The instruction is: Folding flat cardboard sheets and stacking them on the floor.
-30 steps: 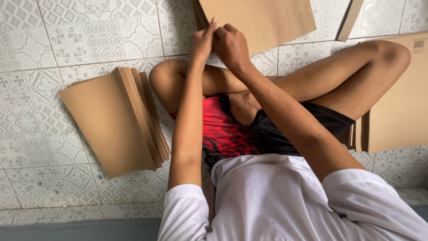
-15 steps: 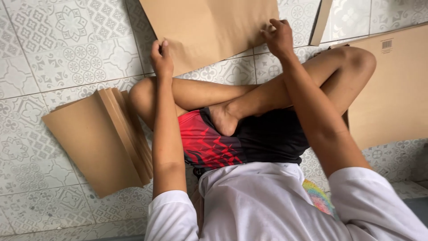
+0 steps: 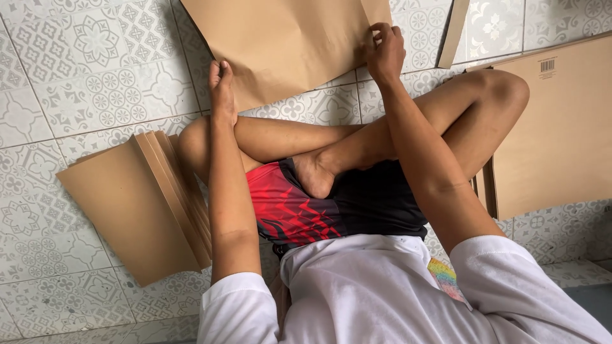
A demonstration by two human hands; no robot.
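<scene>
From my head camera, my left hand (image 3: 222, 89) presses flat on the near edge of the brown paper sheet (image 3: 280, 44), and my right hand (image 3: 384, 50) pinches its right edge closed. The sheet lies on the patterned tile floor (image 3: 76, 76) beyond my knees. It could crease or slide if my hands pull unevenly. A stack of folded sheets (image 3: 137, 207) sits left of it, a cardboard panel (image 3: 561, 134) right.

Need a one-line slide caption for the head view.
Seated cross-legged on patterned tile floor, left hand and right hand press a large brown cardboard sheet.
</scene>
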